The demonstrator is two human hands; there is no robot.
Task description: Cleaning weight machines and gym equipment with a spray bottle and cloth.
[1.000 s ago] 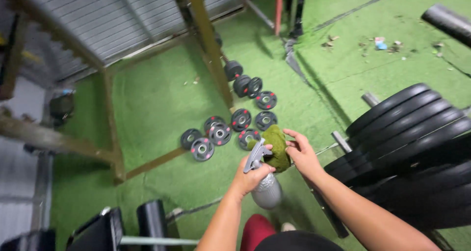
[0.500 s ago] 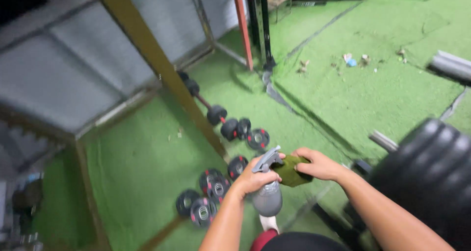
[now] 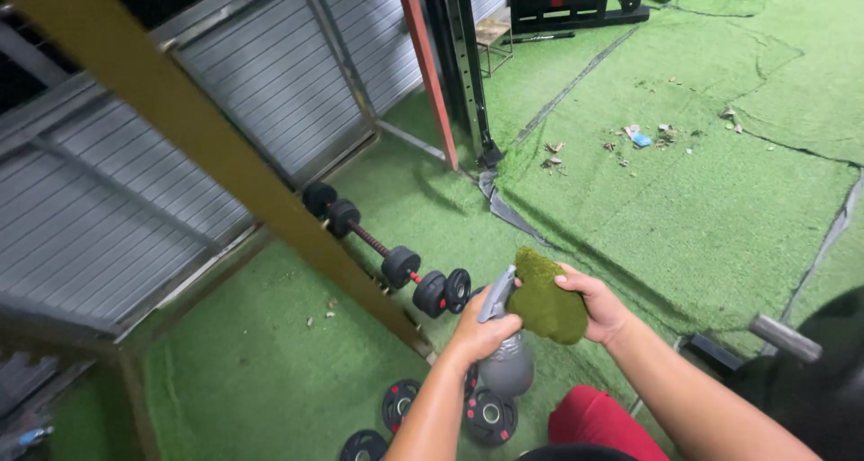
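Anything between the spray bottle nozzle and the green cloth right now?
Nothing visible. The left hand grips the grey spray bottle by its trigger head, and the right hand holds the green cloth right up against the nozzle. Whether nozzle and cloth actually touch cannot be told.

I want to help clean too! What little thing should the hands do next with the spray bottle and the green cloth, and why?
Probably squeeze the trigger. The left hand grips the grey spray bottle, its nozzle right against the green cloth that the right hand holds up to it.
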